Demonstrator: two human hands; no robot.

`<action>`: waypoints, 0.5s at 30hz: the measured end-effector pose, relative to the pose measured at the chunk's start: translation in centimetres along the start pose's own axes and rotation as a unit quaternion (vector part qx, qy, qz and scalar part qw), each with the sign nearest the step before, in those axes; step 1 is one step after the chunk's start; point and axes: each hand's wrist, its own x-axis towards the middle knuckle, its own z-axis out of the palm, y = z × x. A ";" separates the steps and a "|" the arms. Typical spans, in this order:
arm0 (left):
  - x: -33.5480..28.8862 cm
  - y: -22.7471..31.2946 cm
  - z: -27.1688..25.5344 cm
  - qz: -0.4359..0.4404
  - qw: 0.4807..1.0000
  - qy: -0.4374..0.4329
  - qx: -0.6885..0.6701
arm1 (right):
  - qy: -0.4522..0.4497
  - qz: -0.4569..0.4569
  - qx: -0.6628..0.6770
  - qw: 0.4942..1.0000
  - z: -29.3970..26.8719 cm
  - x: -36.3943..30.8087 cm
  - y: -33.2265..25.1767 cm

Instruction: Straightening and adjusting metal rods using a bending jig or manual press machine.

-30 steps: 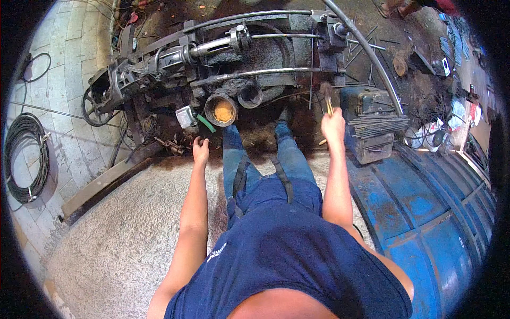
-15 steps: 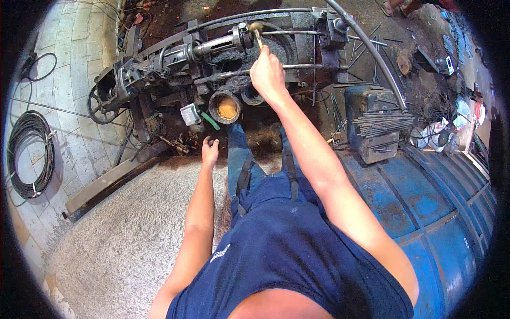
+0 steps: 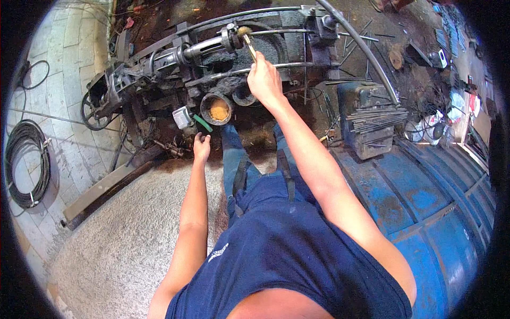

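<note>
My right hand (image 3: 264, 82) is closed round the pale handle of a brush (image 3: 252, 48). The brush's yellowish-brown bristles touch or nearly touch the round end of a metal shaft (image 3: 204, 48) on a greasy machine; which of the two I cannot tell. Lower down, my left hand (image 3: 201, 149) hangs with curled fingers around something small and dark that I cannot make out. Just beyond it stands a round pot (image 3: 217, 121) with yellow-orange stuff inside. Beside the pot are a green stick-like piece (image 3: 203, 123) and a small whitish box (image 3: 182, 118).
A handwheel (image 3: 85, 110) sits at the machine's left end. Thin metal rods (image 3: 378, 120) lie on a dark metal block at right, next to a large blue metal surface (image 3: 425, 250). Coiled black cable (image 3: 40, 181) rests on the tiles. A curved pipe (image 3: 366, 45) crosses the upper right.
The view has shifted slightly, so the machine appears a little farther left. My right hand keeps the brush by the shaft end, its handle slightly more tilted. My left hand stays low, fingers curled.
</note>
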 end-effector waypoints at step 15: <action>1.2 3.5 0.4 -0.188 0.890 -0.066 -0.410 | 0.182 0.270 0.203 0.924 -2.1 -8.5 25.2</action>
